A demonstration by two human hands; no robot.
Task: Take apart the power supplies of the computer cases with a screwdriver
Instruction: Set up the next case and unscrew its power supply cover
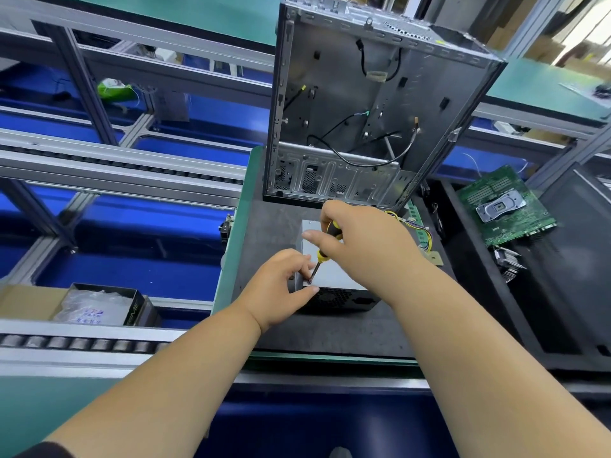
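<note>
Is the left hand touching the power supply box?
Touching: the head view shows the left hand gripping the near corner of the power supply.

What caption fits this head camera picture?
Right hand drives a screwdriver into a power supply steadied by the left hand.

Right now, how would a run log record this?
right hand turns screwdriver | tip on power supply | left hand steadies it
</note>
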